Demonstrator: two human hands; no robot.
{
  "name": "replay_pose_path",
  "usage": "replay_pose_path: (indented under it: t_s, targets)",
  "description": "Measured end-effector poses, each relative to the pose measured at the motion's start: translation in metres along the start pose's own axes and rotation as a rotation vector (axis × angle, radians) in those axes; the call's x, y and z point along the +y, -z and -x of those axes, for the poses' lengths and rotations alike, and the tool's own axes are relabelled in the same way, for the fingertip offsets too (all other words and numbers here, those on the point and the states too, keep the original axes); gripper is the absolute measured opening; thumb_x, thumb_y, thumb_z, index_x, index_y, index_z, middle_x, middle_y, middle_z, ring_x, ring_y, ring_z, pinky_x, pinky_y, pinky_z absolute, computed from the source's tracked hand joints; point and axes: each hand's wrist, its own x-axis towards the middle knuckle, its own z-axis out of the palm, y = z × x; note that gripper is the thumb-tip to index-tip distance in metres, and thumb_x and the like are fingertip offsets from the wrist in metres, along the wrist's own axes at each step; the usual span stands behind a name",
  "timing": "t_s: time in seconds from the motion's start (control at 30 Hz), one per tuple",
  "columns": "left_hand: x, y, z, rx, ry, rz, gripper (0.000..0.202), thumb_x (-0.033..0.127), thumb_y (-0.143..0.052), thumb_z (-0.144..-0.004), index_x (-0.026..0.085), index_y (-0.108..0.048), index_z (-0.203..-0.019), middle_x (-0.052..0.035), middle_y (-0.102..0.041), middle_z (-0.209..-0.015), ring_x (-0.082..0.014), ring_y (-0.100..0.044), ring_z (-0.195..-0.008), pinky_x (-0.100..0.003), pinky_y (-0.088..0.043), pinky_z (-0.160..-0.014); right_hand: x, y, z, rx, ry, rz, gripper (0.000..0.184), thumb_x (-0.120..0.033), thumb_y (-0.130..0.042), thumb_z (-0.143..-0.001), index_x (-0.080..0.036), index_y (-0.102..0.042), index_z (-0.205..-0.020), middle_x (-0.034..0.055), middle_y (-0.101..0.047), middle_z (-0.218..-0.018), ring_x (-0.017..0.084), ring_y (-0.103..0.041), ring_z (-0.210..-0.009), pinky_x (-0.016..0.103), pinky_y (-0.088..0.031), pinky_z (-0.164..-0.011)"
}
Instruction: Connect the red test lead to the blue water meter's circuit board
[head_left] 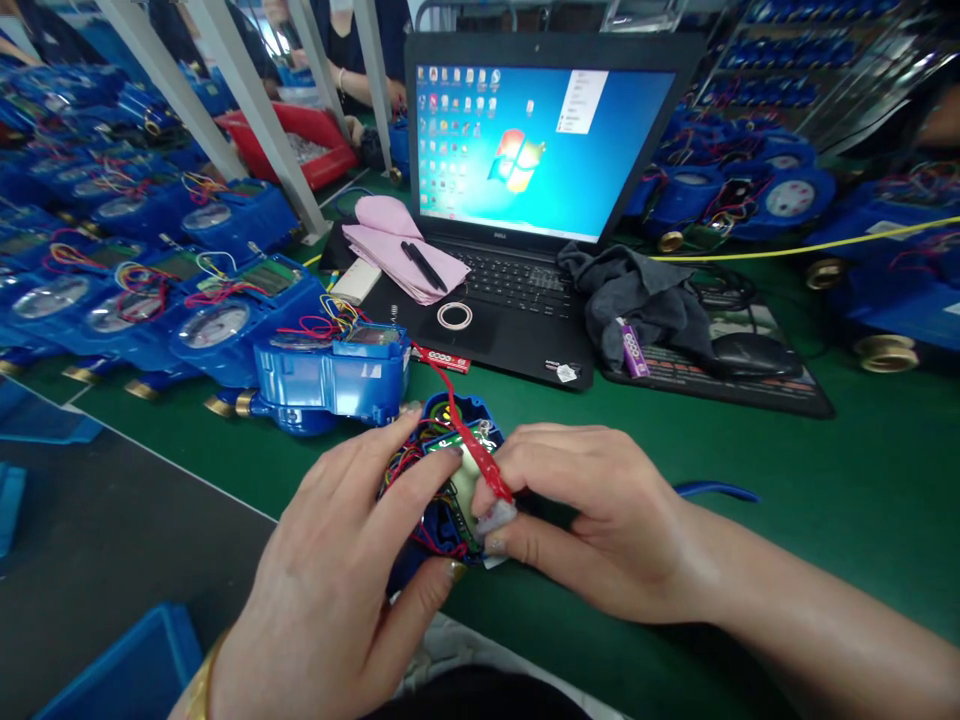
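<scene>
A blue water meter (480, 412) with an uncovered circuit board (463, 490) and loose coloured wires sits on the table in front of me. My left hand (352, 540) is wrapped around its left side, one fingertip resting near the board. Between thumb and fingers, my right hand (592, 510) pinches the end of a red cable (480, 455), where a pale, translucent plug (496, 516) shows beside the board. Whether the plug touches the board I cannot tell. Just behind stands another blue water meter (330, 375), wires sticking up from its top.
Behind are an open laptop (495, 290), a pink cloth (405, 260) with pens on it, a dark cloth (645, 300) and a mouse (754, 355). Rows of blue meters (217, 320) fill the left. A blue tube (716, 490) lies right. Another person's arm (360, 85) shows beyond.
</scene>
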Motion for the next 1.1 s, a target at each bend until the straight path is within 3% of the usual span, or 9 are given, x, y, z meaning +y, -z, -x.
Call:
replay_pose_path:
  t_s: [0.37,1.1]
  targets:
    - [-0.006,0.0,0.002,-0.018,-0.053,-0.01,0.053,0.028,-0.05,-0.08,0.017,-0.036,-0.131,-0.0123,-0.034,-0.14,-0.0277,-0.035,-0.125,-0.045,-0.035,-0.098,-0.003,0.002,-0.002,-0.026,-0.002,0.039,0.006,-0.009,-0.058,-0.083,-0.014,-0.057,-0.082,0.0021,-0.062,-0.073,0.014,-0.055,-0.066,0.025,-0.039,-0.063]
    - [-0.003,-0.001,0.003,-0.023,0.005,-0.002,0.053,0.029,-0.05,-0.081,0.022,-0.034,-0.132,-0.0108,-0.033,-0.143,-0.0285,-0.035,-0.127,-0.046,-0.038,-0.1,-0.003,-0.008,0.003,0.0,0.073,0.208,0.012,-0.016,-0.049,-0.09,-0.016,-0.051,-0.078,0.0018,-0.056,-0.073,0.015,-0.044,-0.065,0.028,-0.036,-0.062]
